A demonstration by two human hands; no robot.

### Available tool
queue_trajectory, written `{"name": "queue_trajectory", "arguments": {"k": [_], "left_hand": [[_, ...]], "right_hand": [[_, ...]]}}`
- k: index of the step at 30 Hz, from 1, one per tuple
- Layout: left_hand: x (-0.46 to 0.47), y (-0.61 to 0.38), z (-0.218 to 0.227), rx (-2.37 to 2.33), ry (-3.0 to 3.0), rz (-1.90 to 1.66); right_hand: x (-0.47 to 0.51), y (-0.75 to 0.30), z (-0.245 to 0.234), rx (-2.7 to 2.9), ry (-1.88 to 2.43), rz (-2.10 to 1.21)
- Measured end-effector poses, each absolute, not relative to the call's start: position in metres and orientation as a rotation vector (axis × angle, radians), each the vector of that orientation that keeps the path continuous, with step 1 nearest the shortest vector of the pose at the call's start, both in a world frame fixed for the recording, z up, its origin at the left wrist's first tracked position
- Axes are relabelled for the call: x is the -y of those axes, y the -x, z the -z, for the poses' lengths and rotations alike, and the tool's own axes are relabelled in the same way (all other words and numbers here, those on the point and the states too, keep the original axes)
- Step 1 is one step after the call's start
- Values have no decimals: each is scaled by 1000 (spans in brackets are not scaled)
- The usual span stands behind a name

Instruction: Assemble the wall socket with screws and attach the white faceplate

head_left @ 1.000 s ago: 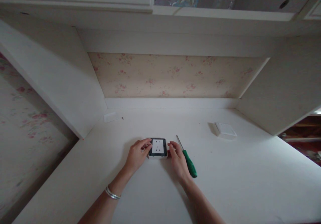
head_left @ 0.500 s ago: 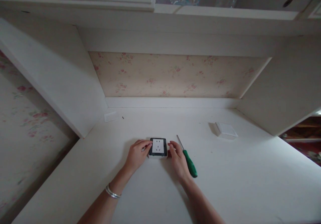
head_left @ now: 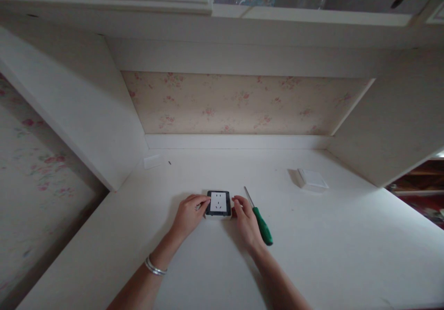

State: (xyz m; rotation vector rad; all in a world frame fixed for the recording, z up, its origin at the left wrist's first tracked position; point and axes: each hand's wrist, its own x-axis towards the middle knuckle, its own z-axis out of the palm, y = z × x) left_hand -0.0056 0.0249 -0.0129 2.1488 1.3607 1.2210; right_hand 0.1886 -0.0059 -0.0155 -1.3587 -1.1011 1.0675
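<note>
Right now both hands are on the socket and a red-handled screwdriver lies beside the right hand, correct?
No: the head view shows the screwdriver has a green handle, not red. The left hand and right hand do touch the socket, with the screwdriver beside the right hand.

Dim, underexposed, soft light from the right (faint shadows), wide-angle edges stretched
</note>
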Motion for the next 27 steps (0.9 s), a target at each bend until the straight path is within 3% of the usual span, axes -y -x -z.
{"name": "queue_trajectory", "arguments": {"k": [27], "left_hand": [[-24,6,14,-1364,-2062,-1219]], "right_hand": [[8,-187,17,1375,1337,-944]]}}
